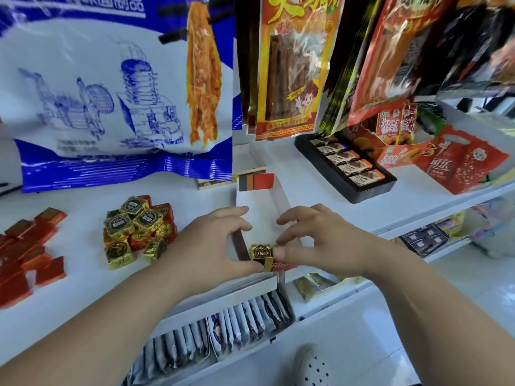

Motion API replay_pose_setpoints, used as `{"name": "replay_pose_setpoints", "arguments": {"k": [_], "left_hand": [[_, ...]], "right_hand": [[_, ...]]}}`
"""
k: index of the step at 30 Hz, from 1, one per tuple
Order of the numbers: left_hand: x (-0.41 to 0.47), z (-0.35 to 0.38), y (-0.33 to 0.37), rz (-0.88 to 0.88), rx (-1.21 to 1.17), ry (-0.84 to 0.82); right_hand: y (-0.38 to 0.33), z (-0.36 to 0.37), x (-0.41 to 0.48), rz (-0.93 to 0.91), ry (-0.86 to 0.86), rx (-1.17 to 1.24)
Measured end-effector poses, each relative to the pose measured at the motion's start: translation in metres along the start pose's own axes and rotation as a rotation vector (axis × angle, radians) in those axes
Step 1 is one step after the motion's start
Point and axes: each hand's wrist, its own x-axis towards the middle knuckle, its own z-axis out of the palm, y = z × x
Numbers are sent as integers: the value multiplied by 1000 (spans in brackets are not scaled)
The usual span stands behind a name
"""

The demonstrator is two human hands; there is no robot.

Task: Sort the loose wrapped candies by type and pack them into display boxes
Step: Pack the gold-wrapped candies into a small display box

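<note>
Far left on the white shelf [92, 271] lies a heap of flat red-wrapped candies [25, 252]. To its right is a pile of gold and red foil cube candies [136, 229], well apart from the box.

The left hand [211, 240] grips the near left wall of the long white open display box [262, 207], fingers curled over the dark edge and thumb beside the candy.

One gold foil cube candy [260, 253] sits at the box's near end.

The right hand [315, 238] pinches this candy from the right between thumb and forefinger.

Far right stands a black tray of wrapped bars [370, 190].
</note>
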Motion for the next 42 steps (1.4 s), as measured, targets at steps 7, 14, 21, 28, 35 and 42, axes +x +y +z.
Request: {"name": "replay_pose_setpoints", "arguments": {"k": [7,14,21,28,35,42], "left_hand": [[-18,-10,0,69,28,126],[-67,-58,-40,-92,170,355],[-112,-84,-98,-267,173,224],[-116,-76,-112,-132,241,129],[-109,-80,-97,-49,260,93],[-103,-73,-100,-60,151,-8]], "right_hand": [[-13,8,5,-74,280,-71],[-71,31,27,-182,456,-122],[-131,72,52,-215,275,-142],[-150,99,71,-191,307,-61],[-136,86,62,-156,160,406],[-123,85,55,-38,154,378]]}}
